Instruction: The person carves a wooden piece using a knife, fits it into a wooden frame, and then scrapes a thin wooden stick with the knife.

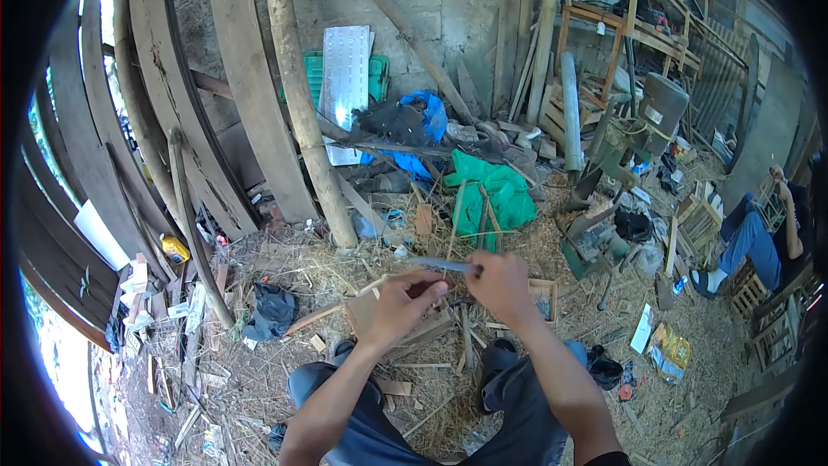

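In the middle of the head view, a thin grey blade-like tool (442,264) lies level above the littered floor. My right hand (500,283) is closed around its right end. Close to its left part is my left hand (408,304), with thumb and fingers bent together; what they hold, if anything, is too small to make out. Beneath my hands, between my feet, sit wooden pieces (418,341), partly hidden by my left hand and wrist.
Ahead lies a green plastic sheet (493,198). A slanting pole (302,103) rises at the left. A metal machine (604,164) stands at the right. Another person (759,233) sits at the far right. Wood scraps and black bags (270,312) litter the floor.
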`<state>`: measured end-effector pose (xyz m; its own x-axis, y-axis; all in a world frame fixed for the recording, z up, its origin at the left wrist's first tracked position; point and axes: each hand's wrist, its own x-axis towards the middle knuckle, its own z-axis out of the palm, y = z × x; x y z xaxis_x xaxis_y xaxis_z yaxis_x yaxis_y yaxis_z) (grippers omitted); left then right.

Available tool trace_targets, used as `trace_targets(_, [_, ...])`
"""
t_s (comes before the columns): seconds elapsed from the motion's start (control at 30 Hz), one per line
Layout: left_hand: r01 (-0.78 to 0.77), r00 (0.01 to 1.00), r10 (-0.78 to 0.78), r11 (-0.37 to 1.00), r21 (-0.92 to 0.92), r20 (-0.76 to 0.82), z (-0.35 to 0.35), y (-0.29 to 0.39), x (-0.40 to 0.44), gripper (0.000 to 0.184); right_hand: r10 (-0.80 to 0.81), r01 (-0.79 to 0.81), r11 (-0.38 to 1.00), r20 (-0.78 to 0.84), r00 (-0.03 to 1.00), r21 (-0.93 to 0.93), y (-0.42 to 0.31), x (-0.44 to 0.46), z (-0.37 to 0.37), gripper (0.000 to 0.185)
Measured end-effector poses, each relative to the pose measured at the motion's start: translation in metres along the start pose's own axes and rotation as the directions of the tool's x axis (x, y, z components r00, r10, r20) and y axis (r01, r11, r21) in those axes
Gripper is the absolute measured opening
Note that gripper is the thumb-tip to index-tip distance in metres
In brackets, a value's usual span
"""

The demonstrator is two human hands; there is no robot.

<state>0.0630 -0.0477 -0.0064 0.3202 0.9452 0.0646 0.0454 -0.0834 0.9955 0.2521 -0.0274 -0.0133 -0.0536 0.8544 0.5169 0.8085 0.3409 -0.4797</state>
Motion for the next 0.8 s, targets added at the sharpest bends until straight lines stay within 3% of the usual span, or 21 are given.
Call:
trace_targets(0.13, [-0.007, 0.999, 0.007, 1.000, -0.011, 0.044, 0.010, -0.002, -0.003, 0.019, -0.003, 0.010, 0.988, 0.046, 0.999, -0.154, 0.003, 0.006, 0.006, 0.009])
trace_targets(0.3, [0.016, 0.993, -0.006, 0.996, -0.086, 0.120, 0.005, 0.000, -0.002, 0.019, 0.054, -0.077, 0.952, -0.084, 0.995, -0.296, 0.017, 0.015, 0.002, 0.012])
trace_targets(0.53, [0.044, 0.991, -0.037, 0.998, -0.051, 0.131, 0.002, 0.004, -0.004, 0.019, 0.090, -0.098, 0.936, -0.039, 0.995, -0.337, 0.031, 0.020, -0.005, 0.014])
trace_targets(0.6, [0.056, 0.981, -0.043, 0.996, -0.063, 0.187, 0.002, 0.007, -0.013, 0.020, 0.305, -0.358, 0.869, -0.201, 0.931, -0.341, 0.054, 0.028, -0.004, 0.016])
trace_targets(0.67, [0.074, 0.966, -0.056, 0.995, -0.064, 0.252, -0.001, 0.004, -0.014, 0.021, 0.293, -0.371, 0.864, -0.259, 0.920, -0.341, 0.090, 0.030, -0.009, 0.021])
trace_targets(0.7, [0.045, 0.985, -0.045, 0.999, 0.003, 0.168, -0.005, -0.004, -0.008, 0.019, 0.280, -0.383, 0.859, -0.314, 0.907, -0.340, 0.100, 0.032, -0.014, 0.027])
trace_targets(0.73, [0.019, 0.997, -0.024, 0.998, 0.065, 0.075, -0.008, -0.011, -0.004, 0.019, 0.269, -0.372, 0.863, -0.312, 0.911, -0.342, 0.107, 0.030, -0.016, 0.027])
trace_targets(0.8, [0.059, 0.997, -0.060, 0.998, 0.031, 0.040, -0.015, -0.013, 0.002, 0.020, 0.481, -0.484, 0.873, 0.052, 0.875, 0.060, 0.109, 0.020, -0.012, 0.044])
